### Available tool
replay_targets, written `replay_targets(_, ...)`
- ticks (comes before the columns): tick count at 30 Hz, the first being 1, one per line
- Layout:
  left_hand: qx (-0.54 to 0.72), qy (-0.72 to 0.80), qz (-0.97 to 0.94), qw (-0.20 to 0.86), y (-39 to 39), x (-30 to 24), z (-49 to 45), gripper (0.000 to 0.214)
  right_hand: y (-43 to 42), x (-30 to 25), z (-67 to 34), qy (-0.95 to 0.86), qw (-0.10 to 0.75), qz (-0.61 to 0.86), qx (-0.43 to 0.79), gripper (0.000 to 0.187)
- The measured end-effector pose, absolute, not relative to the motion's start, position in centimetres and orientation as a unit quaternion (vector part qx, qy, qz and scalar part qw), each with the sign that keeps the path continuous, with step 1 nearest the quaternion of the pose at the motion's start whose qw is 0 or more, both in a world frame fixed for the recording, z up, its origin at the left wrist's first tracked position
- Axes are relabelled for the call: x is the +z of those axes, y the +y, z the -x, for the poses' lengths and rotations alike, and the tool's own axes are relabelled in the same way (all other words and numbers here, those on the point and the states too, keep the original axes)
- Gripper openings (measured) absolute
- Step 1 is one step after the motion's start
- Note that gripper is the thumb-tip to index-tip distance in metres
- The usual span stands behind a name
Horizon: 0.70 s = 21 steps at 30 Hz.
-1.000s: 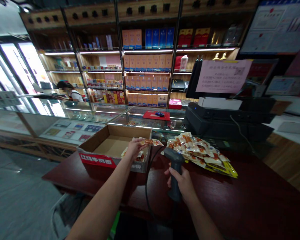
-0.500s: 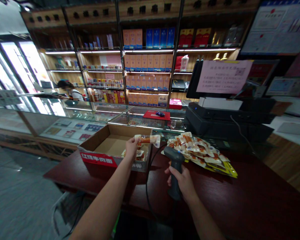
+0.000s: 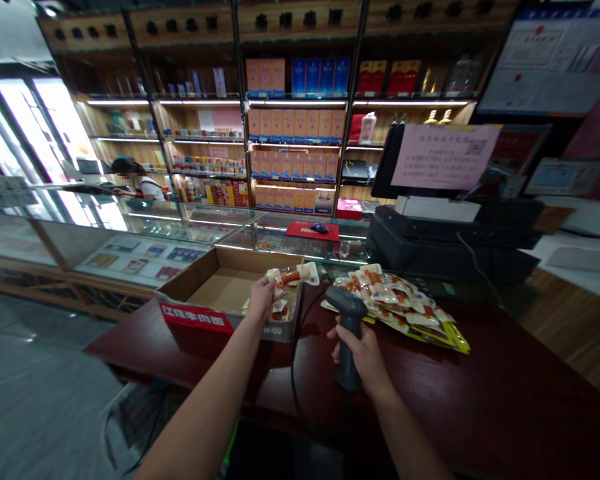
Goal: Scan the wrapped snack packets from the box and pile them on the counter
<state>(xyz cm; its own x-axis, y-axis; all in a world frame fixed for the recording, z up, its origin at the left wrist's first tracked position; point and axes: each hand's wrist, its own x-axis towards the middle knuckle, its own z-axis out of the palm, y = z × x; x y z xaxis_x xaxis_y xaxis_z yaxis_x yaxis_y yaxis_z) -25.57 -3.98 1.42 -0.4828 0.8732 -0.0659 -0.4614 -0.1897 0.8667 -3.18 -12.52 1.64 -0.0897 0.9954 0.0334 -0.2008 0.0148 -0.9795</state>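
Nearest to us, our right hand is clenched around the grip of a dark barcode scanner, which stands upright with its head tilted toward the left; its black cable loops down over the near edge of the dark red counter. Our left hand pinches one end of a snack packet (clear wrapper, orange-red filling), holding it lifted above the right end of an open cardboard box, just beside the scanner's head but apart from it. Inside the box, under the hand, lie a few more packets; the rest of its floor shows bare cardboard, and a red label runs along its front wall. Right of the scanner, a pile of similar packets is spread on the counter. Beyond the pile sits a black till with a pink notice stuck on its screen. Farther back are glass display cases, a red mouse mat, lit shelves of boxed goods, and another person at far left.
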Motion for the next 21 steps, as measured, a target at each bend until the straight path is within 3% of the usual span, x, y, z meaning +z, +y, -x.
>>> replay_targets(14, 0.738, 0.443, -0.203, 0.466, -4.1, 1.8, 25.4, 0.012, -12.6, 1.4, 2.9, -0.47, 0.538, 0.419, 0.561, 0.041)
replay_targets(21, 0.739, 0.393, -0.148, 0.527, -3.0, 3.1, 22.5, 0.014, -12.2, 0.7, -0.8, -0.451, 0.56, 0.435, 0.542, 0.042)
